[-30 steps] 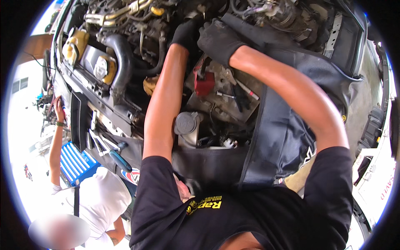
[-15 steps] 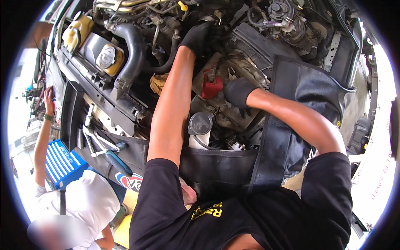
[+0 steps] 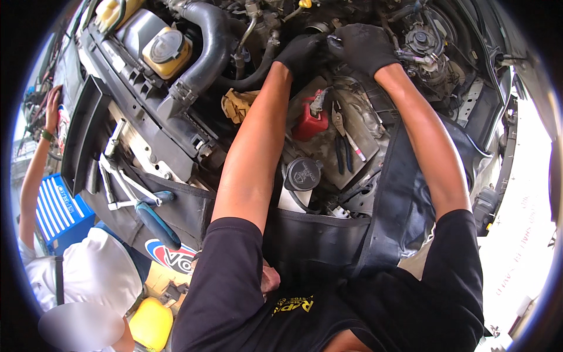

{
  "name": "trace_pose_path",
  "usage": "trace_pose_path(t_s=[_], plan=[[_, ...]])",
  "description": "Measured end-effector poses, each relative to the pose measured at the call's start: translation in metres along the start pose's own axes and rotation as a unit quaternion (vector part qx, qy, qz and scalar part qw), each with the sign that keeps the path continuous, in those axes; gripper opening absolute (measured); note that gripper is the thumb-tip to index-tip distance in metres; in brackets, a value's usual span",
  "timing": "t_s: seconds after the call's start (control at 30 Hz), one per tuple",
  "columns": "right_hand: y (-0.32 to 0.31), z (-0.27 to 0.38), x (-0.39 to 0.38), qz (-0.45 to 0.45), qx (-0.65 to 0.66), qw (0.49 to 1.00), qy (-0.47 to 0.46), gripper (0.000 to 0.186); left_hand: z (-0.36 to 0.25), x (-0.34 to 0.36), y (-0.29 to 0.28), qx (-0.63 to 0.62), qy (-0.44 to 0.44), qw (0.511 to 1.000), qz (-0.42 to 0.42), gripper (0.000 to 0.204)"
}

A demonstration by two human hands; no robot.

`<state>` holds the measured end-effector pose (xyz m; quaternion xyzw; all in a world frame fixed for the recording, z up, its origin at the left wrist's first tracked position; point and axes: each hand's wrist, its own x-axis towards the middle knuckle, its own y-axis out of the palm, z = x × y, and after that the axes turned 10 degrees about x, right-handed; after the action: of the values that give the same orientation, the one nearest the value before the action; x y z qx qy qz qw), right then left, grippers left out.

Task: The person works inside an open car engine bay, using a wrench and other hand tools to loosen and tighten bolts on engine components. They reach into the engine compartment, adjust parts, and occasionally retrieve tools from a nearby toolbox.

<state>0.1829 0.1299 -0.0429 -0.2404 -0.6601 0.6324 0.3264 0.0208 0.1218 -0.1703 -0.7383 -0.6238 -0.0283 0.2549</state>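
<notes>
A: How do the two hands sit?

B: The black-gloved left hand (image 3: 301,54) looks partly curled. Its fingertips are lost in shadow, so I can't tell whether it has hold of anything.

A: And the other?

B: The black-gloved right hand (image 3: 366,48) is just beside it, fingers bent inward. A small, silvery metal piece (image 3: 333,40) shows right at its fingertips, on the side toward the left hand; whether it's pinched, I can't tell.

A: What's around them?

B: A round, dull metal opening (image 3: 318,27) just beyond the left hand. On the near side, a red plastic cover (image 3: 312,121) and metal pliers with black handles (image 3: 338,126) on a grey, flat-topped box (image 3: 365,136).

A: Farther out?

B: A round black plastic cap (image 3: 303,174), nearer the person, and a thick, curved black hose (image 3: 212,44), well left.
</notes>
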Motion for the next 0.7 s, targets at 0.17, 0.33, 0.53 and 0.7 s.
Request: trace_pose_path(t_s=[0.17, 0.33, 0.53, 0.7], plan=[[0.008, 0.006, 0.002, 0.046, -0.050, 0.998, -0.013, 0.029, 0.010, 0.000, -0.002, 0.154, 0.084, 0.984, 0.019, 0.049], [0.018, 0.002, -0.002, 0.018, -0.069, 0.997, -0.015, 0.035, 0.004, 0.002, 0.001, 0.117, 0.101, 0.988, -0.006, 0.053], [0.011, 0.019, 0.003, 0.018, -0.047, 0.995, 0.089, 0.041, -0.008, 0.000, -0.001, 0.118, 0.092, 0.988, -0.029, 0.054], [0.005, 0.034, 0.009, 0.027, -0.076, 0.995, 0.066, 0.036, 0.000, 0.002, -0.004, 0.168, 0.107, 0.980, -0.030, 0.053]])
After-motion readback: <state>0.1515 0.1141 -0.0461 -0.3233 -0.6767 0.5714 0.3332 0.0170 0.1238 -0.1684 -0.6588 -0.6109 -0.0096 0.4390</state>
